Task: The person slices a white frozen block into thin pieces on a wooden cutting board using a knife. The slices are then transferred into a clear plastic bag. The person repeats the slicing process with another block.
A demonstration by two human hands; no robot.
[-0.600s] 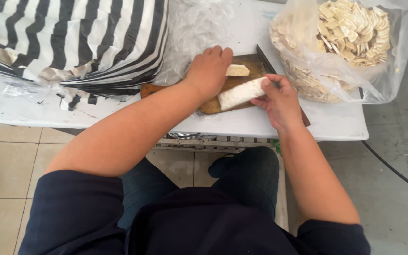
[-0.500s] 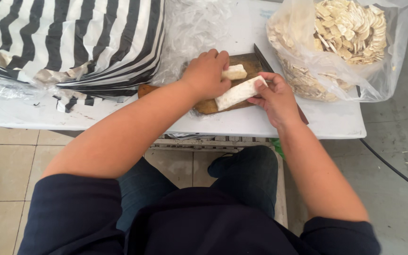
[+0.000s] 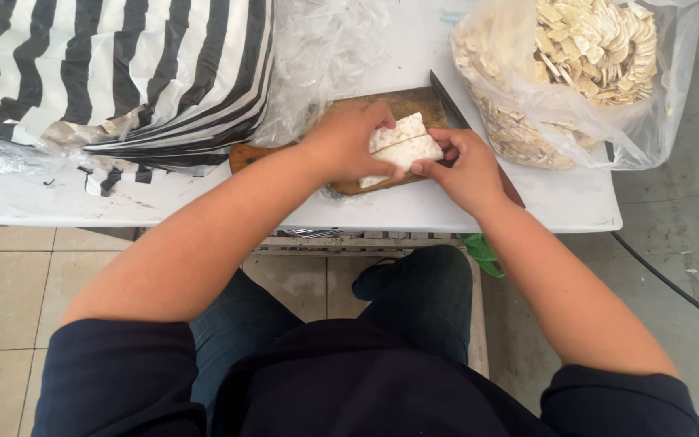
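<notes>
The person wears a dark navy top with short sleeves. The sleeves end above the elbows, so both forearms are bare. The cloth is plain, without pattern or print, and it lies in soft folds over the chest. The trousers are dark blue jeans, seen on both thighs under the arms. The left hand and the right hand are bare, without gloves, rings or watch.

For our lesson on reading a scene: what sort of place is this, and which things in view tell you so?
Probably a small, informal food-preparation spot: a wooden cutting board on a white table, pale blocks held by both hands, and a clear bag of sliced pieces beside it.
</notes>
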